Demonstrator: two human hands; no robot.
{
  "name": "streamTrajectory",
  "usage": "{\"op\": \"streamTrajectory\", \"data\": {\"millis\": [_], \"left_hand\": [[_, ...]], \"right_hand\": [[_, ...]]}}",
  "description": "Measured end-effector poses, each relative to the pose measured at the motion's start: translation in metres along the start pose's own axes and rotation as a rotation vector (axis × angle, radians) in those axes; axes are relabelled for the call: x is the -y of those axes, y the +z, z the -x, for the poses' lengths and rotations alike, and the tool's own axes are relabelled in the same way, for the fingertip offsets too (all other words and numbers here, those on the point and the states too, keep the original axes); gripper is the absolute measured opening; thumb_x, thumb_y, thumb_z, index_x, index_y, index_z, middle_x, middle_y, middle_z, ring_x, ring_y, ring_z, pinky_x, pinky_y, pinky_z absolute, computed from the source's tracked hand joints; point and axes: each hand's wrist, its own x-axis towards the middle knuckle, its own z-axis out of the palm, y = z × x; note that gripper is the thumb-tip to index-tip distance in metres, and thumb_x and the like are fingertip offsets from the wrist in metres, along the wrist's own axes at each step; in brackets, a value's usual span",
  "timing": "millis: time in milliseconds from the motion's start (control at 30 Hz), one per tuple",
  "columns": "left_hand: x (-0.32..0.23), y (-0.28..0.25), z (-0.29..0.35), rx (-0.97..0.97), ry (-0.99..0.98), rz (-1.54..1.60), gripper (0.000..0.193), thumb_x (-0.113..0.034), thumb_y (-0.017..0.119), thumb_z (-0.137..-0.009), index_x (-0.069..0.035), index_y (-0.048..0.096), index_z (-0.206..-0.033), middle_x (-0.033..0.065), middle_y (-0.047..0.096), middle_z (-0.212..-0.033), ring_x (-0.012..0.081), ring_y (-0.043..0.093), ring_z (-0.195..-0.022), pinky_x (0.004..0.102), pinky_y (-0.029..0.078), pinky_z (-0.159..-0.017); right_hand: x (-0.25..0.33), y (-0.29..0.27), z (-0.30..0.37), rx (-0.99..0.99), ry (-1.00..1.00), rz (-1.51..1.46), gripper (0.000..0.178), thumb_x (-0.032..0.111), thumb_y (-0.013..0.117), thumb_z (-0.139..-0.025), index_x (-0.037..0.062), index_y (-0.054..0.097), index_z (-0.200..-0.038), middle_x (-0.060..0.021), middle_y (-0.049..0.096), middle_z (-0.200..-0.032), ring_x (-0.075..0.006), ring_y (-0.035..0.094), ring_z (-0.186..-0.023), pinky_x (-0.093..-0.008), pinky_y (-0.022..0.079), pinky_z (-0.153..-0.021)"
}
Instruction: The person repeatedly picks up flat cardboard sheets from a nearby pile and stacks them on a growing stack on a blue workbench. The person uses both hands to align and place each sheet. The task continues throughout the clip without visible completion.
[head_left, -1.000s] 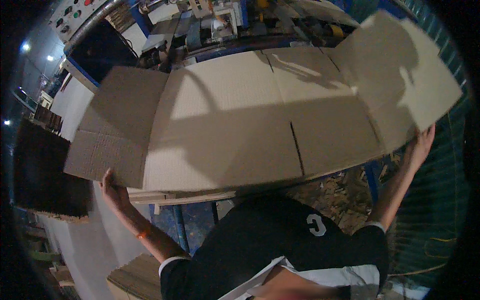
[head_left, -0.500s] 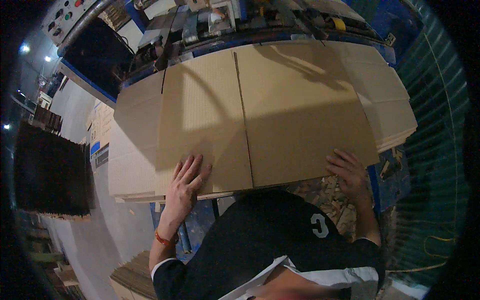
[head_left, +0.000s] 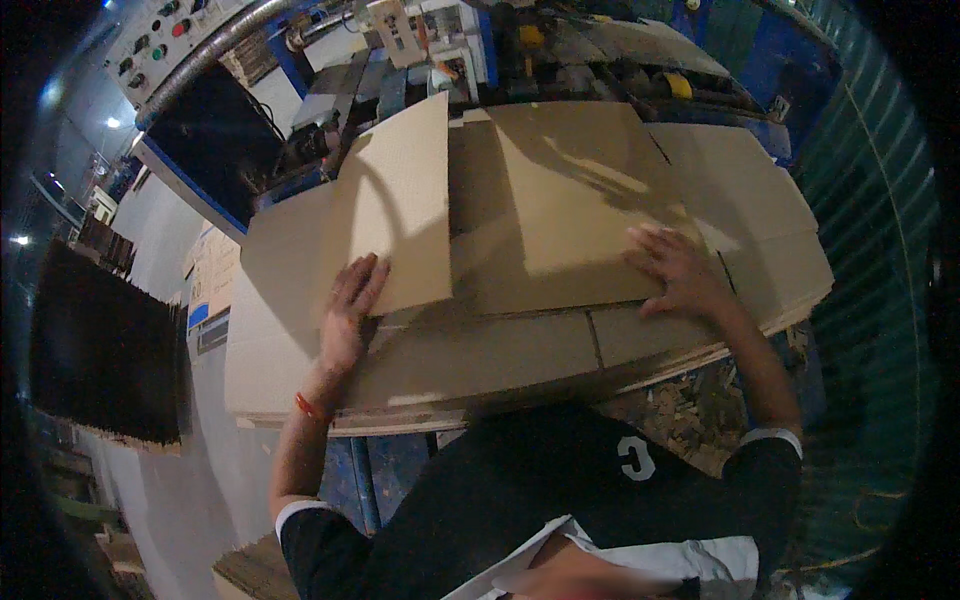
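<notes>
A brown corrugated cardboard sheet (head_left: 580,240) lies over a stack of similar sheets (head_left: 480,365), its far end close to a machine. Its left flap (head_left: 415,215) is tilted up off the stack, while the right part lies flatter. My left hand (head_left: 350,305), with an orange-red band on the wrist, rests with stretched fingers on the near left corner of the flap. On the right part, near its near right corner, my right hand (head_left: 675,270) is spread flat, palm down.
The machine (head_left: 510,75) with rollers and blue frame stands beyond the stack. A control panel (head_left: 165,45) with buttons is at far left. A dark stack of board (head_left: 105,345) stands on the left floor. Cardboard scraps (head_left: 690,415) lie below at right, beside a green corrugated wall (head_left: 880,300).
Both hands have moved forward with the top sheet, toward the machine. Its left flap has lifted, and the stack's near part now shows beneath it.
</notes>
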Motion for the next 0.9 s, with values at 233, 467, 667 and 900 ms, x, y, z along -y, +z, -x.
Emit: {"op": "streamTrajectory", "data": {"millis": [233, 467, 667, 900], "left_hand": [[0.022, -0.007, -0.007, 0.017, -0.060, -0.040, 0.059, 0.003, 0.055, -0.073, -0.014, 0.046, -0.129, 0.0144, 0.044, -0.131, 0.0307, 0.040, -0.122, 0.0395, 0.034, -0.102], [0.000, 0.016, -0.002, 0.044, -0.063, -0.080, 0.061, -0.006, 0.064, -0.071, -0.011, 0.045, -0.129, 0.0178, 0.043, -0.130, 0.0335, 0.043, -0.119, 0.0400, 0.035, -0.101], [0.038, 0.047, -0.097, -0.102, -0.019, -0.157, 0.060, -0.016, 0.067, -0.075, -0.012, 0.044, -0.130, 0.0170, 0.043, -0.130, 0.0326, 0.040, -0.121, 0.0460, 0.033, -0.098], [0.036, 0.030, -0.061, -0.180, -0.182, -0.452, 0.077, -0.021, 0.070, -0.072, -0.004, 0.031, -0.135, 0.0199, 0.038, -0.133, 0.0343, 0.035, -0.124, 0.0497, 0.025, -0.102]], "right_hand": [[0.007, 0.018, -0.015, -0.071, -0.188, 0.128, 0.063, 0.052, 0.061, -0.070, 0.0190, 0.051, -0.122, -0.0061, 0.044, -0.132, -0.0277, 0.041, -0.121, -0.0448, 0.036, -0.095], [-0.043, 0.027, 0.003, -0.083, -0.111, 0.204, 0.049, 0.048, 0.054, -0.080, 0.0241, 0.051, -0.123, -0.0068, 0.048, -0.128, -0.0280, 0.045, -0.117, -0.0439, 0.039, -0.093], [-0.090, 0.036, -0.080, -0.037, 0.310, 0.074, 0.051, 0.045, 0.052, -0.083, 0.0271, 0.044, -0.130, -0.0063, 0.045, -0.130, -0.0287, 0.046, -0.114, -0.0437, 0.039, -0.092], [-0.048, 0.025, -0.089, -0.092, 0.507, 0.335, 0.053, 0.037, 0.057, -0.082, 0.0183, 0.043, -0.130, -0.0099, 0.040, -0.133, -0.0306, 0.034, -0.125, -0.0489, 0.035, -0.096]]}}
